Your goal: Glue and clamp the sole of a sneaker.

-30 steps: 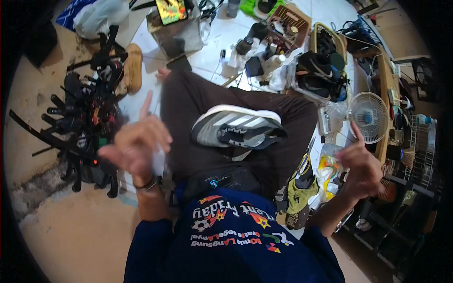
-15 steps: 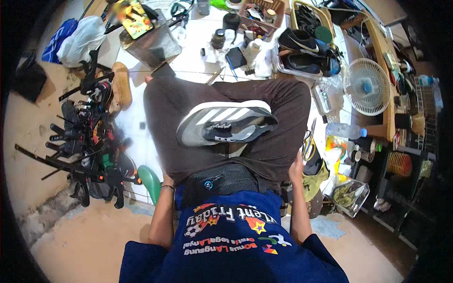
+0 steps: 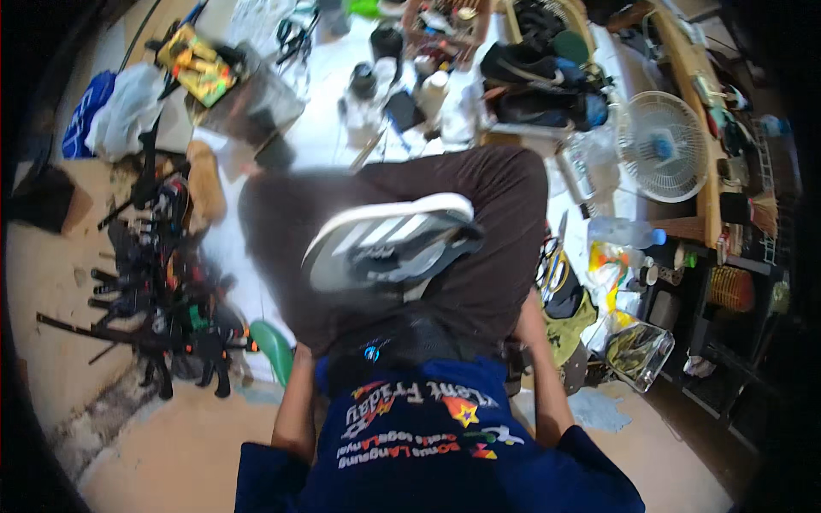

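A grey sneaker (image 3: pixel 389 244) with white stripes and a white sole lies on its side across my lap, on dark brown trousers (image 3: pixel 479 184). Neither hand touches it. My left hand (image 3: pixel 303 352) is down at my left hip, close to a green shoe-shaped piece (image 3: pixel 272 350); its fingers are hidden by my leg. Beside my right thigh rests my right hand (image 3: pixel 530 315), near a pair of scissors (image 3: pixel 558 269), with its fingers out of sight too. A black waist pouch (image 3: pixel 402 338) sits at my waist.
On the left stands a cluster of black clamps (image 3: pixel 162 291). Ahead are a grey bin (image 3: pixel 248 107), small dark bottles (image 3: pixel 363 81) and a tray of black shoes (image 3: pixel 547 107). To the right are a white fan (image 3: pixel 663 145), a plastic bottle (image 3: pixel 624 232) and a green cap (image 3: pixel 573 329).
The whole view has shifted and blurred, with the sneaker and my legs appearing farther left and the sneaker more tilted. My hands stay down at my sides.
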`<state>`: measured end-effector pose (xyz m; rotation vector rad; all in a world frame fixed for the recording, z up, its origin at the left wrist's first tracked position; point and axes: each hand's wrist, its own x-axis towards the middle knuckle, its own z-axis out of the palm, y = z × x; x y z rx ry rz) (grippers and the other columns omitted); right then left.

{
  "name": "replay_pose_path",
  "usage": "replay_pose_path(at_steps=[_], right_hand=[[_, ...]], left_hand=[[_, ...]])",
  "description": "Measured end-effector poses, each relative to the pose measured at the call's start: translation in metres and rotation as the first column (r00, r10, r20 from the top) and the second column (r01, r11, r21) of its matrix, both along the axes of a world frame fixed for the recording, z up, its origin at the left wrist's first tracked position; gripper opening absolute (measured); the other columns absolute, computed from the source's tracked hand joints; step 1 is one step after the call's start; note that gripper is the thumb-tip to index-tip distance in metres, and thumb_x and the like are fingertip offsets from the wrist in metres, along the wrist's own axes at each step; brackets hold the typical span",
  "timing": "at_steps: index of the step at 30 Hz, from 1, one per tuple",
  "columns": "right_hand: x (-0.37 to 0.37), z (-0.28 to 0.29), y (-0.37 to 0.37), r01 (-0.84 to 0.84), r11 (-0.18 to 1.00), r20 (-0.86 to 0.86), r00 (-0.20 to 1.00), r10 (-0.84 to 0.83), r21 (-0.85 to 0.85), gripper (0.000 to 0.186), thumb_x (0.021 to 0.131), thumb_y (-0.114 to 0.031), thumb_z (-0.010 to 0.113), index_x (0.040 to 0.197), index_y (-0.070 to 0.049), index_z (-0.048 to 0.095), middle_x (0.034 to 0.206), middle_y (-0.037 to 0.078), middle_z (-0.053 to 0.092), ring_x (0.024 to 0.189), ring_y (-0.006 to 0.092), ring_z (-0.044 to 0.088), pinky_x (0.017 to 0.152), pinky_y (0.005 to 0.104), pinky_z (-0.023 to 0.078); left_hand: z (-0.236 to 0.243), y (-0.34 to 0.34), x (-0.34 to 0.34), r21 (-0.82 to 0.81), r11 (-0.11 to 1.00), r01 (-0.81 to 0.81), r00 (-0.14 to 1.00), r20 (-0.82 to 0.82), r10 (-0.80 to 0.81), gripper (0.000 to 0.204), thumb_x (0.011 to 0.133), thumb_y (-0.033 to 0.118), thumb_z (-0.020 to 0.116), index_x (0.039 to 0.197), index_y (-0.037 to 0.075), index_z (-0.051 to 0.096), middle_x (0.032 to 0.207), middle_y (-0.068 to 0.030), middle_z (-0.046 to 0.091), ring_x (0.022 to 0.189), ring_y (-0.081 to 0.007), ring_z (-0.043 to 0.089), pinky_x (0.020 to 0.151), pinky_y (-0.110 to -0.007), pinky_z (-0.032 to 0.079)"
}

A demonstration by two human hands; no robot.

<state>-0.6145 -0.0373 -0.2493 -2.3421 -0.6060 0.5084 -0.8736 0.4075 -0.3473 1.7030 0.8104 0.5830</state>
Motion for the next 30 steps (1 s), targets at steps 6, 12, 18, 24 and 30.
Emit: replay_pose_path(at_steps=[6,12,18,24,30], right_hand=[[0.117,0.093,0.048,0.043,0.919,0.003,0.999,-0.046,-0.393,0.020,0.086,-0.009,0.062,0.097,0.007,0.069,0.075,0.028,0.066,0.074,0.0388,0.069,0.064,0.0455,0.052],[0.155,0.166,0.220,-0.380,0.880,-0.032,0.914,0.405,0.284,0.042,0.093,-0.026,0.067,0.128,-0.002,0.062,0.104,0.014,0.072,0.097,0.0203,0.069,0.088,0.0334,0.052],[0.150,0.080,0.271,-0.812,0.578,-0.097,0.571,0.815,0.079,0.072,0.072,-0.051,0.082,0.121,-0.001,0.063,0.113,0.020,0.067,0.105,0.0367,0.064,0.091,0.0427,0.051],[0.130,0.087,0.264,-0.723,0.686,-0.021,0.687,0.726,0.087,0.058,0.075,-0.040,0.082,0.116,-0.004,0.061,0.109,0.018,0.066,0.104,0.0393,0.064,0.085,0.0479,0.051],[0.136,0.098,0.261,-0.694,0.719,0.012,0.720,0.694,0.050,0.046,0.077,-0.035,0.080,0.110,-0.008,0.061,0.104,0.016,0.068,0.101,0.0394,0.065,0.081,0.0492,0.052]], left_hand=[[0.027,0.076,0.083,0.022,0.977,-0.212,0.969,0.134,0.207,0.051,0.103,0.015,0.049,0.148,-0.001,0.033,0.147,-0.0158,0.043,0.131,-0.0269,0.045,0.112,-0.039,0.036],[0.152,0.086,0.152,0.393,0.868,-0.305,0.951,0.167,0.259,0.040,0.106,0.022,0.044,0.138,-0.002,0.047,0.137,-0.0168,0.053,0.128,-0.0263,0.049,0.109,-0.039,0.036],[0.222,-0.004,0.208,0.385,0.665,0.641,0.756,-0.466,-0.459,0.072,0.068,0.049,0.083,0.125,0.009,0.064,0.117,-0.0130,0.061,0.109,-0.0298,0.059,0.093,-0.039,0.042],[0.214,-0.005,0.208,0.360,0.632,0.686,0.704,-0.545,-0.455,0.071,0.062,0.043,0.087,0.121,0.010,0.067,0.104,-0.0095,0.063,0.101,-0.0277,0.061,0.085,-0.040,0.041],[0.213,-0.005,0.222,0.438,0.621,0.650,0.752,-0.487,-0.444,0.066,0.060,0.037,0.088,0.116,0.007,0.070,0.094,-0.0094,0.064,0.088,-0.0289,0.061,0.078,-0.038,0.042]])
